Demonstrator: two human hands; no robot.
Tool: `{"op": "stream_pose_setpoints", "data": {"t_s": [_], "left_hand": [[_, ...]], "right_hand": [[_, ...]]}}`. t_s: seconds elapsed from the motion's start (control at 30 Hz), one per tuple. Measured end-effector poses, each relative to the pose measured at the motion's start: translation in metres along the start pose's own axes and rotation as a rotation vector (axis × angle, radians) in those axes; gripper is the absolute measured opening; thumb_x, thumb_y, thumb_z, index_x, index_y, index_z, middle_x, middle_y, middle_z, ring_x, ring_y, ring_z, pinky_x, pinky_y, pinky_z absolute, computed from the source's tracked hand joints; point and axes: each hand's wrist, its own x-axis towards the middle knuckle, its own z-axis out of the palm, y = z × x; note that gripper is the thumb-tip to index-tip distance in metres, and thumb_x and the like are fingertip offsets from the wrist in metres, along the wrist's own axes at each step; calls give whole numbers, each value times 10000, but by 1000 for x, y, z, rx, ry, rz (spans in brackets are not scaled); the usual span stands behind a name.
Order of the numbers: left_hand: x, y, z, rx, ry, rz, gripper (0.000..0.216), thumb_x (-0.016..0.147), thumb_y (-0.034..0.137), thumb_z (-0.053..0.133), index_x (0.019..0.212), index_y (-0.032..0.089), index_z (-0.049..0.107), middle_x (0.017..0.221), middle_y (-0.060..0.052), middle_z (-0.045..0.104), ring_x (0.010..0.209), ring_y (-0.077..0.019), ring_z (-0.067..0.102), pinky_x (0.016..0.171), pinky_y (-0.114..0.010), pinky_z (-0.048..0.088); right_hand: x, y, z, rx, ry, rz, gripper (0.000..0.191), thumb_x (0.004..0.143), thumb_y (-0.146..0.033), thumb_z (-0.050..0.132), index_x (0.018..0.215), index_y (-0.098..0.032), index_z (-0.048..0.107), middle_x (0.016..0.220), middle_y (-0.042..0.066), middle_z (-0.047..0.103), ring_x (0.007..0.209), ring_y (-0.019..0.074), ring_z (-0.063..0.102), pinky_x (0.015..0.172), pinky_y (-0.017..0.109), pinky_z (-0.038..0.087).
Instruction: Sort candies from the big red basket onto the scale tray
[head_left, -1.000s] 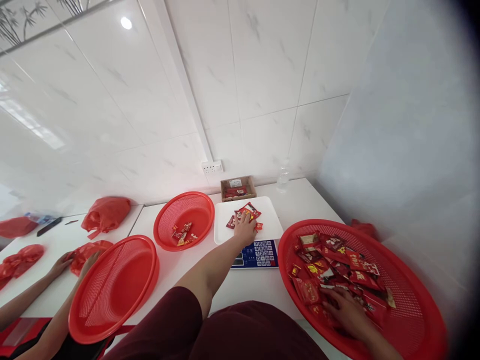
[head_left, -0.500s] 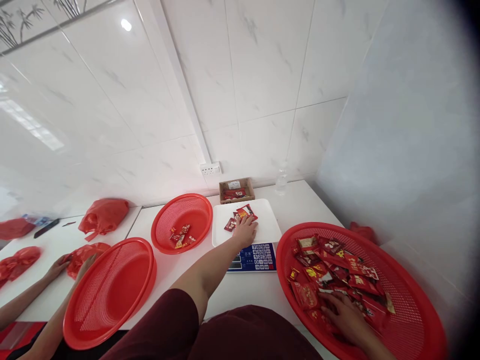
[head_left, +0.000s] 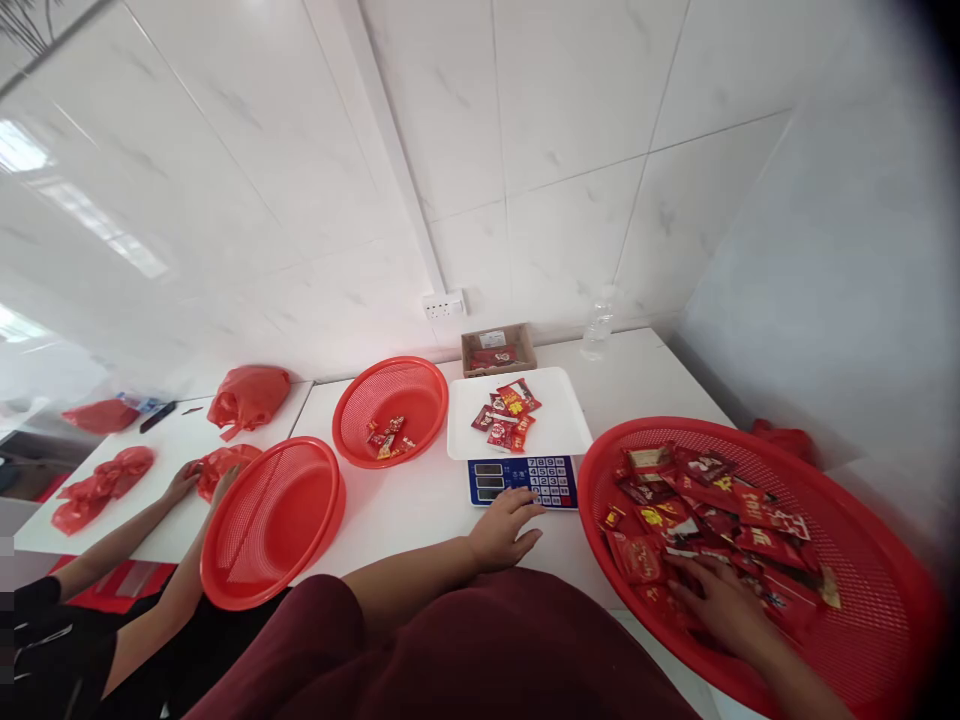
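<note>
Seemingly empty, the left hand [head_left: 504,532] spreads loose fingers, lower centre of the frame, by the blue scale [head_left: 516,473]; touching or not, I can't tell. Lower right, the half-curled right hand [head_left: 724,598] rests among red packets [head_left: 712,496] in the big basket [head_left: 862,560], any grip hidden. Mid-frame, a small heap [head_left: 517,402] lies on the white tray [head_left: 562,428], best left unpressed for a true reading.

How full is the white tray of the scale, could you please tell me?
Partly full: red packets lie in a loose pile on the white tray, with bare tray around them.
</note>
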Motion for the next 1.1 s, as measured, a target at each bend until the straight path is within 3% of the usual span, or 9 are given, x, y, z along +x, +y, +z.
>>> {"op": "stream_pose_setpoints", "data": {"t_s": [0.33,0.6,0.83,1.1], "left_hand": [[-56,-25,3,-39,41,-242,268,850,264,519,1097,213,611,1261,-95,577,1241,-218,479,1044,-410,412],[-61,-36,-11,0,110,-319,257,859,223,484,1085,240,606,1267,-67,564,1230,-197,481,1051,-430,409],[-27,-48,-36,88,230,-338,358,873,256,467,1225,217,516,1354,-96,484,1294,-207,409,1087,-420,357],[56,-62,-62,167,213,-587,568,879,432,449,1394,224,333,1499,-111,306,1409,-244,208,1121,-433,251]], "right_hand": [[1,2,2,-37,7,-18,421,773,-409,419,1062,-257,683,1137,113,612,1065,272,599,934,380,436],[4,6,3,-51,-15,-11,453,744,-456,454,1087,-262,678,1177,115,610,1098,258,586,961,363,428],[3,6,3,-23,0,-14,451,747,-454,443,1080,-263,681,1181,120,609,1080,261,595,961,385,429],[0,0,-1,4,-12,-4,464,776,-413,407,1107,-233,677,1216,140,583,1102,261,584,958,358,421]]}}
